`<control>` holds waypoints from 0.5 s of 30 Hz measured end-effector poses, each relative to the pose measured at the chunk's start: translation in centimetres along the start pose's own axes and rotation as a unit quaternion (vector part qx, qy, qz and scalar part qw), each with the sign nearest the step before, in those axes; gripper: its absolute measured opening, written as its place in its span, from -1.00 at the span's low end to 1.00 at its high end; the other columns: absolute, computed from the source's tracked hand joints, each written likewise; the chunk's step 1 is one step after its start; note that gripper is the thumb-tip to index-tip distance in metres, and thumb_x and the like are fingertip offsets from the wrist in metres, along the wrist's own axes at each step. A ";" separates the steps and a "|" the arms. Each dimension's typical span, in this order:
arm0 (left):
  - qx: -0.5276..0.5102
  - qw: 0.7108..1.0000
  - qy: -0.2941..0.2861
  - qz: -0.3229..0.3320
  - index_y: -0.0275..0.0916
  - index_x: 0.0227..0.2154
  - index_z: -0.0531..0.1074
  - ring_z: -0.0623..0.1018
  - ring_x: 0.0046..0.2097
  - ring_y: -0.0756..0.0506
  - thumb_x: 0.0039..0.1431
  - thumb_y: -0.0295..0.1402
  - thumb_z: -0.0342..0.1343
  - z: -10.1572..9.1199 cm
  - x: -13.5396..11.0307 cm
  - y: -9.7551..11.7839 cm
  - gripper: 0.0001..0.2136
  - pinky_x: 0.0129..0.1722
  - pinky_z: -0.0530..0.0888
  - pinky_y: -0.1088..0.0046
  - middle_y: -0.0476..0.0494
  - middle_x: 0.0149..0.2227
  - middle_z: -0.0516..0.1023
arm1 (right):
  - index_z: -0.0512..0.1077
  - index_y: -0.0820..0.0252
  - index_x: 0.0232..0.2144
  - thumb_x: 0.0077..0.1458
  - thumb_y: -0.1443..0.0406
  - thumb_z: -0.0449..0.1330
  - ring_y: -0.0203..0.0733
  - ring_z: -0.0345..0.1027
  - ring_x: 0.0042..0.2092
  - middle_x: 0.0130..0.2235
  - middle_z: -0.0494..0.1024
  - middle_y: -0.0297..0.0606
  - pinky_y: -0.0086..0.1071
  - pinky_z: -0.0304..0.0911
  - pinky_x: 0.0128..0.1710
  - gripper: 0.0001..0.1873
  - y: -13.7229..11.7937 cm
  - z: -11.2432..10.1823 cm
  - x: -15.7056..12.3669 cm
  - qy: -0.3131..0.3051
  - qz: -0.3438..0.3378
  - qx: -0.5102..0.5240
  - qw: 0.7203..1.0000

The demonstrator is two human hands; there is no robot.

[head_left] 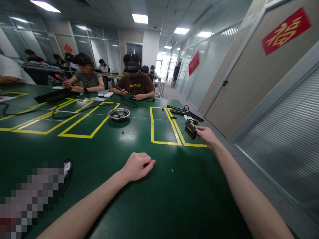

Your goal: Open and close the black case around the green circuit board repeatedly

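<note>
My right hand (205, 135) reaches out to the table's right edge and is closed on a small black device with a yellow side (191, 128), which sits on the yellow tape line. My left hand (138, 165) rests on the green table (104, 186) in a loose fist, fingers curled under, with nothing visible in it. A tiny screw-like speck (172, 170) lies on the table to its right. More black tools (183, 112) lie just beyond the device.
A metal bowl (119, 114) with small parts stands mid-table among yellow tape rectangles (163, 125). Black cables (74, 111) run across the left. Two people (134, 83) sit working at the far side. A dark object (67, 167) lies near left.
</note>
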State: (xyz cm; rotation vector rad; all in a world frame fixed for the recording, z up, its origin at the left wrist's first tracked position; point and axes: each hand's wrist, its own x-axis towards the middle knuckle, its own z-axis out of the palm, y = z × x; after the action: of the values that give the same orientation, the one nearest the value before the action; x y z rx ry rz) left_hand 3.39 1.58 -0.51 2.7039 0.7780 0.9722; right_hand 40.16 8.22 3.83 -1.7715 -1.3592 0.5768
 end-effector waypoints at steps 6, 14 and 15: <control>0.021 0.996 0.085 -0.014 -0.24 -0.64 0.23 0.27 -0.55 0.04 0.38 -0.37 -0.05 -0.4 0.2 0.0 -0.59 -0.50 0.17 0.48 0.03 -0.62 0.29 | 0.62 0.32 -0.28 -0.16 0.23 0.26 -0.30 0.32 -0.41 -0.40 0.57 -0.29 -0.47 0.19 -0.42 -0.64 -5.1 5.9 -4.6 -0.208 -0.118 0.082 0.968; 0.001 0.993 0.115 0.021 -0.20 -0.53 0.30 0.36 -0.42 -0.05 0.25 -0.16 0.08 -1.9 0.2 -0.6 -0.70 -0.43 0.26 0.41 -0.05 -0.51 0.36 | 0.61 0.26 -0.25 -0.13 0.42 0.28 -0.26 0.35 -0.37 -0.38 0.57 -0.37 -0.44 0.19 -0.34 -0.70 -8.0 11.2 -13.4 -0.368 -0.318 -0.075 0.870; -0.011 0.997 0.073 0.024 -0.20 -0.52 0.31 0.38 -0.41 -0.06 0.22 -0.11 0.12 -2.0 0.2 -0.6 -0.69 -0.42 0.27 0.42 -0.05 -0.49 0.38 | 0.60 0.26 -0.25 -0.11 0.42 0.29 -0.25 0.36 -0.36 -0.36 0.57 -0.35 -0.43 0.19 -0.34 -0.72 -8.0 11.0 -14.0 -0.360 -0.345 -0.119 0.859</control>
State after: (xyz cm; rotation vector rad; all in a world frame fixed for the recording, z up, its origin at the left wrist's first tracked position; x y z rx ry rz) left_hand 2.03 2.18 0.91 2.6688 0.7252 1.1926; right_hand 22.82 -0.72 2.49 -1.1007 -2.5234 0.7039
